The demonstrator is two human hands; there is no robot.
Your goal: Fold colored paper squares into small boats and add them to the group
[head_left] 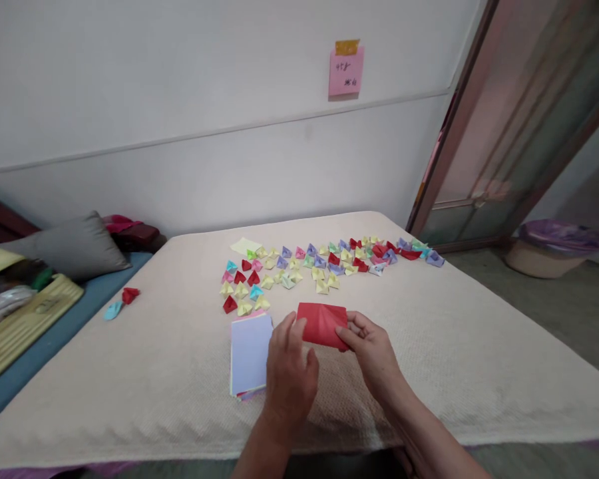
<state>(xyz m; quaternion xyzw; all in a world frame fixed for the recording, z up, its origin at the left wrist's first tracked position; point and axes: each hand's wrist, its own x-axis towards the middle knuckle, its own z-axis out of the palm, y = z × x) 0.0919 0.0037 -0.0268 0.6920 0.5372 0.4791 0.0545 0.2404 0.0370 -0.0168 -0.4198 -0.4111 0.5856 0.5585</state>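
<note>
A folded sheet of red paper point(322, 320), with crease lines fanning from its top middle, is held up over the near part of the covered table. My right hand point(377, 349) pinches its right edge, thumb in front and fingers behind. Beside the paper's left edge is my left hand point(290, 362), its fingertips at that edge and its thumb apart, below the paper. Left of my left hand lies a stack of paper sheets point(251, 352), pale blue on top. Beyond both hands, several small folded paper boats point(283, 263) stand in loose rows, in red, yellow, purple, pink and blue.
A cream cloth point(469, 359) covers the table. At the left lie a red folded piece point(130, 295) and a light blue one point(113, 311). A pale yellow sheet point(246, 246) rests at the back. A lined bin point(549, 249) stands on the floor at right.
</note>
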